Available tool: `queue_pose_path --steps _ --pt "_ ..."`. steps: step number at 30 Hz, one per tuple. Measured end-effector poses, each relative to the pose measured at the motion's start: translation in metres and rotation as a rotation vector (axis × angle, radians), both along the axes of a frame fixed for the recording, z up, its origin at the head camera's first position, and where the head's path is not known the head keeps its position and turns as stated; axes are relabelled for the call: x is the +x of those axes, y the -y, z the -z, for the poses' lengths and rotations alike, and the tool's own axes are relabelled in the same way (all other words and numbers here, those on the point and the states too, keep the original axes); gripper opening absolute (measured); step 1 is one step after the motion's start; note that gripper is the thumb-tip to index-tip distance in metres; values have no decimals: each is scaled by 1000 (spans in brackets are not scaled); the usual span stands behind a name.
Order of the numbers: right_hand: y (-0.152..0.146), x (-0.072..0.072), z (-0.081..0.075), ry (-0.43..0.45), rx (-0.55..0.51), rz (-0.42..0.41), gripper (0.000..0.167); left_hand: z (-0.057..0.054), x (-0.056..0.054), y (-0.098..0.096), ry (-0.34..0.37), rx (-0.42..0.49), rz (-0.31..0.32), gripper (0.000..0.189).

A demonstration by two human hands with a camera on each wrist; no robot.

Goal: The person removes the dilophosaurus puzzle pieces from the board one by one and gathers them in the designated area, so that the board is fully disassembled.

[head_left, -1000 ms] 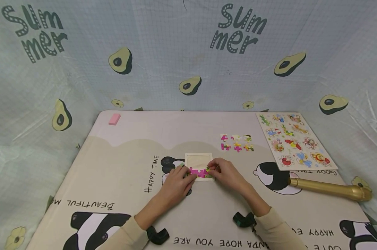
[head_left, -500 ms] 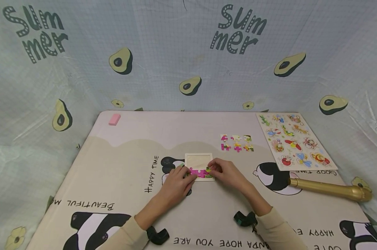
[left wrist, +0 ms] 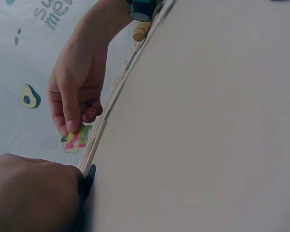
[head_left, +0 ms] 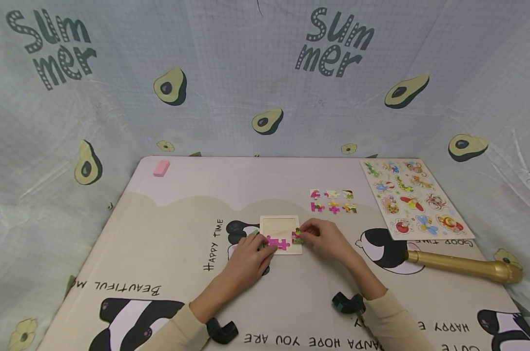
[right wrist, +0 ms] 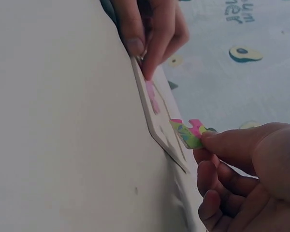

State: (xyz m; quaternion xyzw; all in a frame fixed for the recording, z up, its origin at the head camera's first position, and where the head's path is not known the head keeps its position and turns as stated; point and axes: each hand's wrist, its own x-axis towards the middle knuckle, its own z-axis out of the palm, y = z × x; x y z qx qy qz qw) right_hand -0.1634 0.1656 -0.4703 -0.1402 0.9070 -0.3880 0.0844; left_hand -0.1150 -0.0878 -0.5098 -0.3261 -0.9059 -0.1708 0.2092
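A small wooden puzzle frame [head_left: 279, 218] lies at mid-table, with joined pink puzzle pieces [head_left: 279, 243] along its near side. My left hand [head_left: 247, 252] holds the frame at its near left; in the right wrist view its thumb is at the rim and a finger touches a pink piece [right wrist: 152, 94]. Between thumb and fingertips, my right hand [head_left: 326, 240] pinches a green and pink puzzle piece [right wrist: 189, 134], tilted above the frame's right edge. The left wrist view also shows this right hand [left wrist: 79, 82] with the piece [left wrist: 76, 140].
Several loose puzzle pieces [head_left: 333, 201] lie in two rows behind the right hand. At the right are a board with cartoon animals [head_left: 416, 197] and a gold-coloured tube [head_left: 462, 264]. A pink block [head_left: 161, 168] sits at the far left corner.
My right hand has lifted the green and pink puzzle piece away from the pink ones and moved slightly right with it. The left hand stays in place.
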Motion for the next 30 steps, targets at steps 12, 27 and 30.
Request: queue_pose_path --steps 12,27,30 --pt "-27 -11 -9 -25 -24 79 18 -1 1 0 8 3 -3 16" --pt "-69 -20 -18 -62 -24 195 22 -1 1 0 27 5 -6 17" --pt "-78 -21 -18 -64 -22 216 22 -1 1 0 26 6 -5 17"
